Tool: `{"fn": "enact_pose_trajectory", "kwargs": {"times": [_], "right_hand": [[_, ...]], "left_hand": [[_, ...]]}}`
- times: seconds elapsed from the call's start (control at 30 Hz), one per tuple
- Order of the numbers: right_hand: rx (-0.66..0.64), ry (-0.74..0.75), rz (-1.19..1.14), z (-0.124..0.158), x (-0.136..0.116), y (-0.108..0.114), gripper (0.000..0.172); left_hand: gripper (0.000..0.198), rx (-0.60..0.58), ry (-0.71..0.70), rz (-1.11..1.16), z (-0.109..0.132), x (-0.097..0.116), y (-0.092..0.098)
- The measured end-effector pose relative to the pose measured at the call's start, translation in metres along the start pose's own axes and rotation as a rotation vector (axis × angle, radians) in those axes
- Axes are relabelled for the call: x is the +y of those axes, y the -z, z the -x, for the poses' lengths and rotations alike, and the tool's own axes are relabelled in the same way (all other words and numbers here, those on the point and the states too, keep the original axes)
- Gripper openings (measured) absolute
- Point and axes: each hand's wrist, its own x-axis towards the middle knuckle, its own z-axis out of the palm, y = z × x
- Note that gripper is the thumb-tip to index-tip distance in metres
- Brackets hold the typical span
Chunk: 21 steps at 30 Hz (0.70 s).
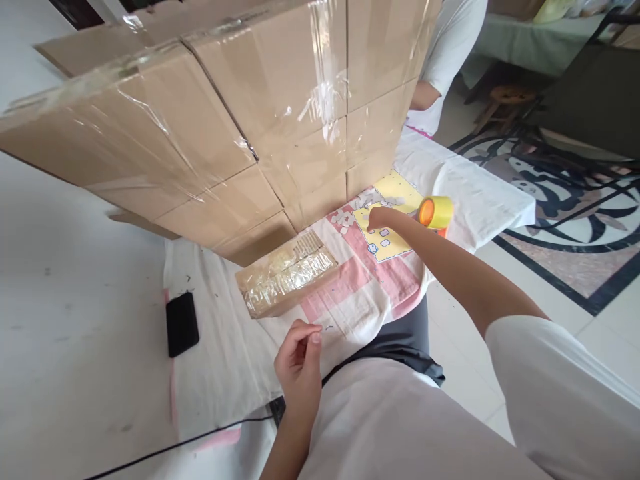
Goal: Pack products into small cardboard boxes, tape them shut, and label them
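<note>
My right hand [381, 218] reaches forward over the cloth-covered table [480, 193], fingers curled down among several small white paper bits [350, 215] lying on a pink and yellow sheet [387, 243]. My left hand [299, 363] hovers near my body at the table's near edge, thumb and fingers pinched together; whatever they hold is too small to make out. A small cardboard tray wrapped in clear tape [285, 275] lies between the two hands.
A tall wall of taped cardboard boxes [225, 113] stands across the table's far side. A yellow tape roll [436, 212] sits right of my right hand. A black phone [181, 323] lies at the left. Another person in white [450, 47] stands behind the boxes.
</note>
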Motion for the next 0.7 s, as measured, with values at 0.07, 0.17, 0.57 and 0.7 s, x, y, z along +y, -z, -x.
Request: {"fn": "enact_pose_trajectory", "kwargs": {"times": [0.07,0.17,0.57,0.7], "right_hand": [[-0.081,-0.124,0.098,-0.003,-0.01,0.006,0.025],[-0.132,-0.215,0.169,0.014,-0.024,0.022,0.022],[-0.042,0.776,-0.717,0.231,-0.107,-0.039,0.02],[0.01,0.72,-0.814,0.232,-0.097,-0.057,0.025]], "left_hand": [[0.007,-0.002,-0.017,-0.004,0.0,0.001,0.005],[0.007,0.017,-0.034,-0.043,-0.002,0.002,0.013],[0.024,0.01,0.129,-0.115,-0.014,-0.002,-0.002],[0.026,-0.011,0.152,-0.131,-0.008,-0.006,-0.015]]}}
